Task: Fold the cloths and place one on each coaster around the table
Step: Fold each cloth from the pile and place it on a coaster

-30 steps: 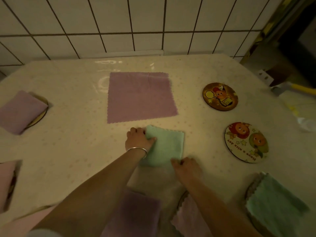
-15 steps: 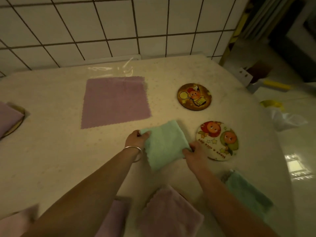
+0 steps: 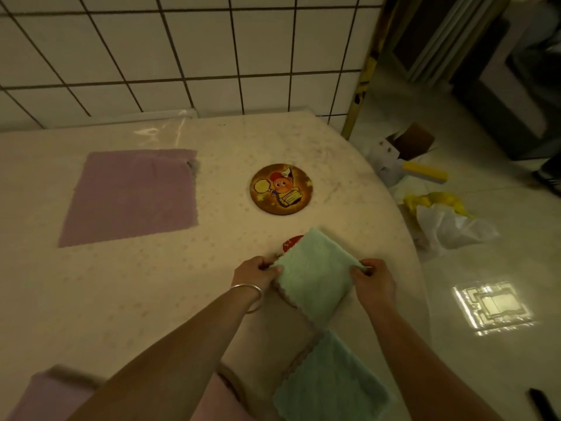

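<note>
Operator: Position of the folded green cloth [image 3: 315, 268] is requested.

Inspector: It is held over a coaster [image 3: 293, 242] near the table's right edge [image 3: 403, 226]; only a red sliver of that coaster is seen past the far corner. Whether the cloth is already resting on it cannot be told.

Operator: Hand states?

Inspector: The left corner is pinched by the left hand [image 3: 256, 271], and the right corner by the right hand [image 3: 375, 276]. Both grips are closed on the fabric.

Operator: Handling properties?

Inspector: The cloth is judged light, soft and limp. The folded layers are likely to shift if only one corner is held, so two opposite corners are recommended, as at present. A scalloped edge is visible along the near side.

Operator: Clearances?

Inspector: A bare brown coaster [image 3: 280, 188] lies beyond, well apart. An unfolded purple cloth [image 3: 130, 196] is spread flat to the left. Another green cloth [image 3: 331, 381] lies just nearer, close to the held one. Room to the right is limited by the curved table edge; open tabletop is available to the left.
</note>
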